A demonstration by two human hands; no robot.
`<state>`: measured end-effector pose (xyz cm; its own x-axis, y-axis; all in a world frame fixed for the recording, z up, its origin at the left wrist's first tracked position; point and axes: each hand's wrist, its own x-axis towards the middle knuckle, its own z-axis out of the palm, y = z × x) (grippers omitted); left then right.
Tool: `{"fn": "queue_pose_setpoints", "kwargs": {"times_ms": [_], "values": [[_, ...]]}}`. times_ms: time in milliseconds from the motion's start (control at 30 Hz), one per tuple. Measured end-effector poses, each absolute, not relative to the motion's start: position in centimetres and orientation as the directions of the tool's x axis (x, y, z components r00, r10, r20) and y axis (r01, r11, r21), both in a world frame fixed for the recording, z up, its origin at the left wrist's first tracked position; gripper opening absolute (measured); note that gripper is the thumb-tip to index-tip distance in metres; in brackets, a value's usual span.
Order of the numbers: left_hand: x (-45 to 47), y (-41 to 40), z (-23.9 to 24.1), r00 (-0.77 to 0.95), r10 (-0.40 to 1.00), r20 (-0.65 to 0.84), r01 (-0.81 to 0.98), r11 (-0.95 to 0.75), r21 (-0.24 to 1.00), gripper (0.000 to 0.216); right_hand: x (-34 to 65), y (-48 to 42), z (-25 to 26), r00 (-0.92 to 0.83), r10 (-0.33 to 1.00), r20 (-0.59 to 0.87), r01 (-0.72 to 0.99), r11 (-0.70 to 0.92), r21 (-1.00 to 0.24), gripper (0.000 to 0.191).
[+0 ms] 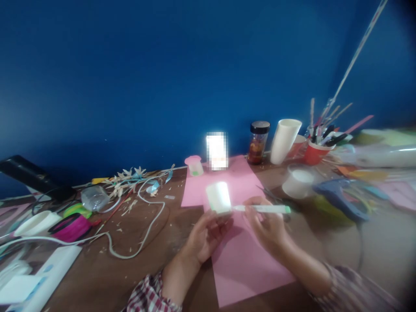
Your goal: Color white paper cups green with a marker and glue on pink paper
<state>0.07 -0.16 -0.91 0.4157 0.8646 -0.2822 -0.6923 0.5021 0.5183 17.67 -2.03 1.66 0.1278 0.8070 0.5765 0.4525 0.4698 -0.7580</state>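
My left hand (pixel 209 234) grips a small white cup (pixel 218 197) near its lower end, above a pink paper sheet. A faint green patch shows at the cup's lower left. Wrapped in the fingers of my right hand (pixel 266 223) is a white marker (pixel 264 209) with a green end pointing right. Its other end points left and is at the cup's lower right side; blur hides whether it touches. Under both hands lie pink sheets (pixel 250 273). Behind the cup stands a small white cup with a pink top (pixel 194 166) and green at its base.
A brown jar (pixel 258 145), a tall white cup (pixel 284 141) and a red cup of pens (pixel 317 151) stand by the blue wall. A blue glue gun (pixel 341 197) lies right. Left are a white cable (pixel 152 225), pink tape (pixel 69 227) and a power strip (pixel 55 277).
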Motion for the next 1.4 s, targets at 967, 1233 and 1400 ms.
{"fn": "queue_pose_setpoints", "kwargs": {"times_ms": [967, 1233, 1400], "values": [[0.21, -0.31, -0.88, 0.427, 0.859, -0.284, -0.652, 0.51, 0.561, 0.023, 17.68, -2.09, 1.62, 0.152, 0.76, 0.632, 0.482, 0.501, -0.719, 0.011], [0.72, -0.47, -0.28, 0.344, 0.876, -0.338, -0.625, 0.482, 0.614, 0.017, 17.67, -2.36, 1.92, 0.062, 0.742, 0.667, 0.49, 0.56, -0.668, 0.009], [0.81, -0.58, -0.18, 0.323, 0.892, -0.316, -0.609, 0.452, 0.652, 0.02, 17.9, -2.07, 1.37, 0.084, 0.753, 0.653, 0.483, 0.542, -0.687, 0.008]]}}
